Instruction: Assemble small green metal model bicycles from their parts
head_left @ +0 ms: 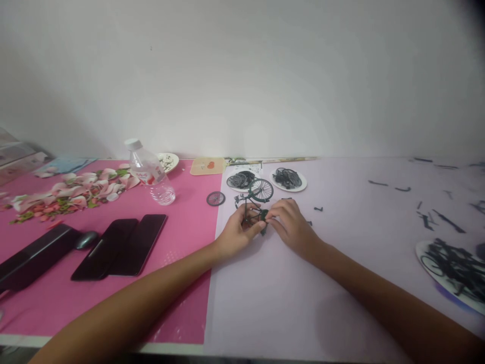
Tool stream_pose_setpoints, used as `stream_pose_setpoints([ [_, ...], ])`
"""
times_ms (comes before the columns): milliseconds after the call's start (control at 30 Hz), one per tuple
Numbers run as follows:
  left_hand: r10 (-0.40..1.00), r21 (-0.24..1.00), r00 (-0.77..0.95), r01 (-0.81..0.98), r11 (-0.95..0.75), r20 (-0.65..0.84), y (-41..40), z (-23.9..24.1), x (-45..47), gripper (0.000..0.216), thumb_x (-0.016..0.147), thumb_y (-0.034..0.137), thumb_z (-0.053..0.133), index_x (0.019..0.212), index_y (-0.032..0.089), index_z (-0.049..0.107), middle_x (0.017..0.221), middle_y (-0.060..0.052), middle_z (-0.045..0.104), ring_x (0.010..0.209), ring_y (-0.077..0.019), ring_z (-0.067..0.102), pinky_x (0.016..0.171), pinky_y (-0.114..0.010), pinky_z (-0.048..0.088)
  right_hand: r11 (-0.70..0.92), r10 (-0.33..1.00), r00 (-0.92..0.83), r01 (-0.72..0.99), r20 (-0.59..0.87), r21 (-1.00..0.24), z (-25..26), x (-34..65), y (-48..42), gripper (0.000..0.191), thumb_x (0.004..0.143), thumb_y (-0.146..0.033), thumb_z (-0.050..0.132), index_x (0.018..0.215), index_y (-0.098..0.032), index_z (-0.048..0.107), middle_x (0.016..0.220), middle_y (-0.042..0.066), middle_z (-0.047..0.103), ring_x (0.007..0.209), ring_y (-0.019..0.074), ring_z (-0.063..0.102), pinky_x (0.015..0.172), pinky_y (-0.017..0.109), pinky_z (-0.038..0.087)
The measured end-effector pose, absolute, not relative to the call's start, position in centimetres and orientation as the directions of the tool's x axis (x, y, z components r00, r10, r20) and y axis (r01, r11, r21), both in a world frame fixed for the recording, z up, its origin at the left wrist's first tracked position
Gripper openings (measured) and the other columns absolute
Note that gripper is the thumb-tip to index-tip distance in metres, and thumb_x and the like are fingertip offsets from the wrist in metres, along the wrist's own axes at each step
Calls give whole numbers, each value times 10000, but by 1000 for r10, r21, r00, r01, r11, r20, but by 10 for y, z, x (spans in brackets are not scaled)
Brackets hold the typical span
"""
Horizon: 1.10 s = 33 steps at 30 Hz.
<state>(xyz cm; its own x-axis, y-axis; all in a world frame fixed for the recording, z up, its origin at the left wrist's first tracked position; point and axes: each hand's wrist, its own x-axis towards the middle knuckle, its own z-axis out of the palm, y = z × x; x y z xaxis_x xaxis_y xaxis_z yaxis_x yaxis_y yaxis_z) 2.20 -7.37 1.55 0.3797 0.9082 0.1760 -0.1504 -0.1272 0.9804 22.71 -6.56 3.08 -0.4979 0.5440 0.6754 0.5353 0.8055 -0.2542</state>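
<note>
A small dark green model bicycle (254, 207) stands on the pale lilac table (265, 293), its front wheel (261, 190) pointing away from me. My left hand (235, 233) is closed round the frame from the left. My right hand (291, 225) pinches the frame's rear end from the right; what its fingertips hold is too small to make out. A loose black wheel (215, 198) lies just left of the bicycle on the pink mat (182, 237).
Two white plates of black parts (288, 179) (239, 180) sit behind the bicycle; another plate (452, 270) is at the right edge. A water bottle (150, 173), two phones (123, 245), a mouse (87, 239), artificial flowers (71, 189) and scattered black bits (439, 217) lie around.
</note>
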Motion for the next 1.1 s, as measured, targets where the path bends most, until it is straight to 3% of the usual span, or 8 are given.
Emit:
stream_pose_setpoints([
  [400, 904, 982, 393, -145, -118, 167, -73, 17, 22, 490, 914, 421, 750, 1263, 176, 509, 1005, -70, 669, 893, -163, 648, 822, -294, 516, 825, 489, -552, 545, 675, -151, 33, 229, -64, 76, 1020, -161, 571, 1045, -233, 572, 992, 93, 622, 979, 272, 552, 876, 458, 491],
  [933, 914, 982, 360, -41, -185, 187, -75, 14, 22, 412, 952, 393, 702, 1253, 191, 509, 1113, -107, 708, 965, -183, 677, 863, -316, 538, 745, 654, -396, 489, 645, -454, 27, 227, -70, 231, 979, -161, 624, 1142, -264, 496, 1040, 71, 585, 974, 265, 533, 855, 456, 496],
  [1100, 905, 972, 363, -8, -237, 223, -77, 17, 22, 355, 967, 396, 676, 1212, 192, 520, 1058, -88, 705, 955, -184, 677, 873, -321, 537, 717, 687, -383, 496, 618, -490, 26, 227, -72, 219, 986, -178, 608, 1147, -270, 491, 1052, 73, 574, 994, 271, 531, 875, 468, 499],
])
